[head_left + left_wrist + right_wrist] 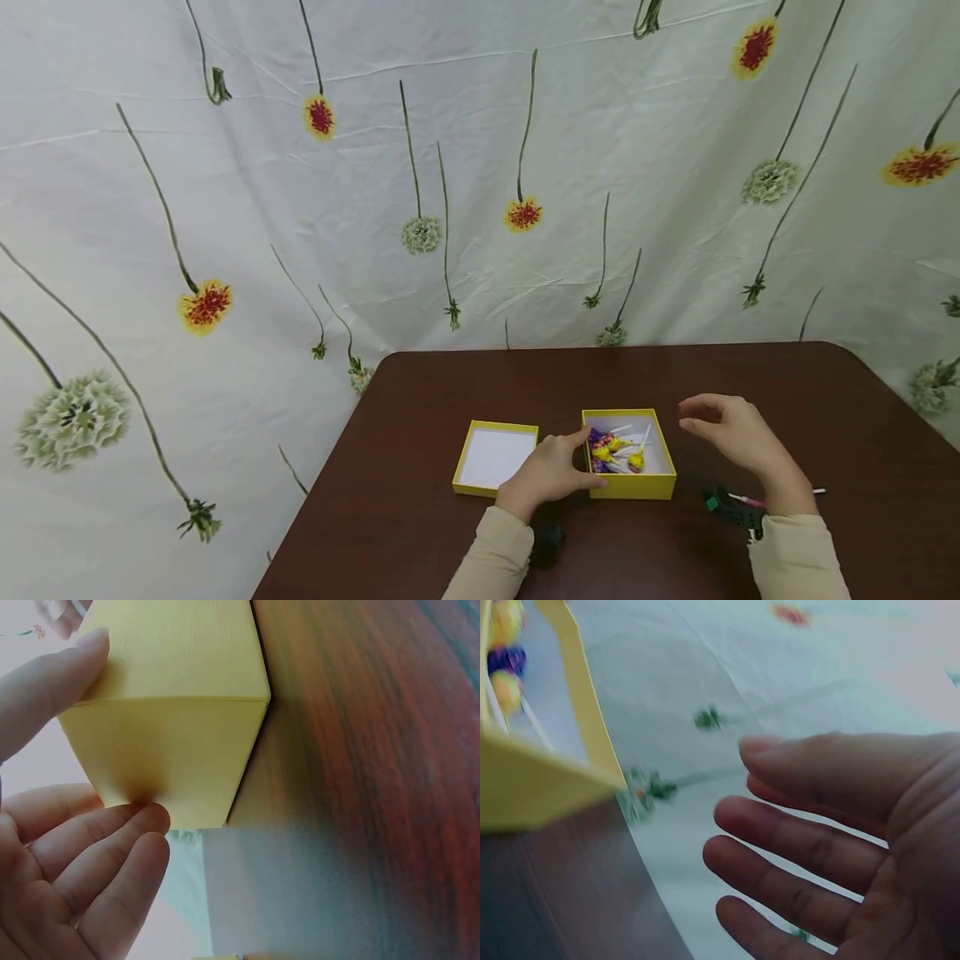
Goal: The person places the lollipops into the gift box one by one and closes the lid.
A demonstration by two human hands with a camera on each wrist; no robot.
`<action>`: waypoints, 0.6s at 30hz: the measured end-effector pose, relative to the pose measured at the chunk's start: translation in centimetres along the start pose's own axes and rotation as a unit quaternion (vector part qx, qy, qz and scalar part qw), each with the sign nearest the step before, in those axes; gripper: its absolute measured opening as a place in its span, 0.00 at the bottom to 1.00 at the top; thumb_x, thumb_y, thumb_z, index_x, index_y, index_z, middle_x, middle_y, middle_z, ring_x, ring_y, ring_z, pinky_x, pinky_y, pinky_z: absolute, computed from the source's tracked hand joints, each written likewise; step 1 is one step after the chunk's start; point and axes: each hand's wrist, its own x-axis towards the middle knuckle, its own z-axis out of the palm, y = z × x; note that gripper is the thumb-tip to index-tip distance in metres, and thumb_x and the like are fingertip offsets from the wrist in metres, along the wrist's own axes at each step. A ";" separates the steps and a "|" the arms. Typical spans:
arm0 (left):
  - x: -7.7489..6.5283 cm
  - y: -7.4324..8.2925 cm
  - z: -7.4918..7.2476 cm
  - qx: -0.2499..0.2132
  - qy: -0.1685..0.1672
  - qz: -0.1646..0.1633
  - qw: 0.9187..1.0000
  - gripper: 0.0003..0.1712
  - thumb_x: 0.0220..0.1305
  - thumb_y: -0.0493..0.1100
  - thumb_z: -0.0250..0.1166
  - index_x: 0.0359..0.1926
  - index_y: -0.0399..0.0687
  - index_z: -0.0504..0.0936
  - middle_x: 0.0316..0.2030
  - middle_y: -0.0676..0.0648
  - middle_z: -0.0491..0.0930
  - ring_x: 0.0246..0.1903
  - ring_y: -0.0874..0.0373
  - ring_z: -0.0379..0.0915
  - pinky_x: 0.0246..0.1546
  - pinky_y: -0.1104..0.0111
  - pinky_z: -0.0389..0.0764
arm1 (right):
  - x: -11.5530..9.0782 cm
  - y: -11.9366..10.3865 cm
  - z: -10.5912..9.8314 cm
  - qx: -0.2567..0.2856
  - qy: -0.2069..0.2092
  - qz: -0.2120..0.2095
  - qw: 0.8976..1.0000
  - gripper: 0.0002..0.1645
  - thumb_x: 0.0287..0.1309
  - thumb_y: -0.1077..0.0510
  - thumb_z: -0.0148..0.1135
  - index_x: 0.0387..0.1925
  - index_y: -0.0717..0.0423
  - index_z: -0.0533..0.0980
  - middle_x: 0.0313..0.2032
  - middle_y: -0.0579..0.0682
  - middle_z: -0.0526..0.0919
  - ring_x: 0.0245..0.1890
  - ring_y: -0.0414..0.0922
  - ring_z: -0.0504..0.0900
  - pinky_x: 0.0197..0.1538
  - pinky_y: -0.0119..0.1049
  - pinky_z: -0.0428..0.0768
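A yellow open-topped box (633,487) stands on the table, its inside white. Several lollipops (611,450) in yellow and purple wrappers lie inside, their white sticks pointing various ways. My left hand (551,471) holds the box at its left front corner. In the left wrist view the thumb rests on one yellow face and the fingertips touch the adjoining side. Just right of the box, my right hand (738,433) hovers with loosely bent fingers and nothing in them. The right wrist view shows that hand (817,847) apart from the box wall (547,780).
Left of the box lies a shallow yellow lid (495,457), white inside facing up. Near the right wrist is a thin pink stick-like thing (746,500), partly hidden by the forearm. The dark brown table (600,375) ends at a flower-printed white curtain (465,167).
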 end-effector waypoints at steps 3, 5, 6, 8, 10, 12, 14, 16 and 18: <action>0.0 -0.1 0.0 -0.006 0.001 0.002 1.000 0.49 0.43 0.66 0.64 0.65 0.55 0.59 0.60 0.51 0.66 0.56 0.62 0.66 0.51 0.67 0.73 | -0.7 1.5 -1.1 -0.004 -0.007 0.008 1.000 0.25 0.54 0.44 0.57 0.48 0.56 0.74 0.48 0.60 0.76 0.45 0.56 0.75 0.40 0.48 0.77; 0.0 -0.2 0.0 -0.008 -0.001 0.003 1.000 0.49 0.43 0.66 0.64 0.65 0.55 0.59 0.60 0.51 0.66 0.56 0.62 0.66 0.51 0.67 0.73 | -1.2 2.6 -1.8 -0.010 -0.014 0.014 1.000 0.25 0.55 0.45 0.57 0.48 0.57 0.74 0.48 0.61 0.76 0.46 0.57 0.75 0.39 0.49 0.77; 0.0 -0.2 0.1 -0.007 -0.002 0.004 1.000 0.49 0.43 0.66 0.64 0.65 0.55 0.59 0.60 0.51 0.66 0.56 0.62 0.66 0.50 0.67 0.73 | -1.5 3.1 -2.1 -0.016 -0.016 0.017 1.000 0.25 0.55 0.45 0.57 0.48 0.58 0.75 0.47 0.62 0.76 0.46 0.58 0.74 0.39 0.49 0.77; 0.0 -0.2 0.1 -0.008 -0.003 0.006 1.000 0.49 0.43 0.66 0.64 0.65 0.54 0.59 0.60 0.50 0.66 0.55 0.61 0.67 0.50 0.67 0.73 | -2.0 4.1 -2.6 -0.027 -0.020 0.029 0.999 0.26 0.55 0.45 0.57 0.47 0.60 0.75 0.47 0.63 0.76 0.46 0.60 0.74 0.38 0.50 0.76; 0.0 -0.3 0.2 -0.006 -0.003 0.006 1.000 0.49 0.43 0.66 0.64 0.65 0.54 0.59 0.59 0.50 0.67 0.55 0.62 0.67 0.50 0.67 0.73 | -2.4 5.1 -3.2 -0.039 -0.028 0.046 0.998 0.27 0.54 0.44 0.56 0.47 0.61 0.75 0.47 0.65 0.76 0.46 0.61 0.73 0.37 0.50 0.76; 0.0 -0.3 0.2 -0.005 -0.002 0.007 1.000 0.49 0.43 0.66 0.64 0.65 0.54 0.59 0.59 0.50 0.67 0.54 0.62 0.67 0.50 0.67 0.73 | -2.8 6.0 -3.7 -0.046 -0.040 0.067 0.996 0.29 0.54 0.43 0.56 0.47 0.63 0.74 0.47 0.67 0.74 0.46 0.62 0.72 0.36 0.50 0.75; 0.0 -0.3 0.2 -0.006 -0.002 0.007 1.000 0.49 0.43 0.66 0.64 0.65 0.54 0.59 0.59 0.50 0.67 0.54 0.62 0.67 0.50 0.67 0.73 | -3.3 6.8 -4.3 -0.051 -0.058 0.083 0.993 0.30 0.54 0.44 0.57 0.48 0.65 0.74 0.47 0.68 0.74 0.45 0.62 0.73 0.36 0.50 0.75; 0.0 -0.3 0.1 -0.008 -0.002 0.009 1.000 0.49 0.43 0.66 0.64 0.65 0.54 0.59 0.59 0.50 0.68 0.54 0.62 0.68 0.49 0.68 0.74 | -3.6 7.4 -4.7 -0.042 -0.082 0.103 0.990 0.31 0.53 0.46 0.58 0.49 0.67 0.72 0.47 0.69 0.73 0.44 0.62 0.73 0.37 0.51 0.75; 0.0 -0.4 0.0 -0.011 -0.003 0.010 1.000 0.49 0.43 0.66 0.64 0.65 0.54 0.59 0.52 0.48 0.75 0.45 0.64 0.74 0.48 0.69 0.74 | -3.8 7.8 -5.0 -0.031 -0.106 0.107 0.988 0.29 0.53 0.50 0.59 0.49 0.69 0.71 0.47 0.69 0.74 0.45 0.62 0.73 0.38 0.51 0.75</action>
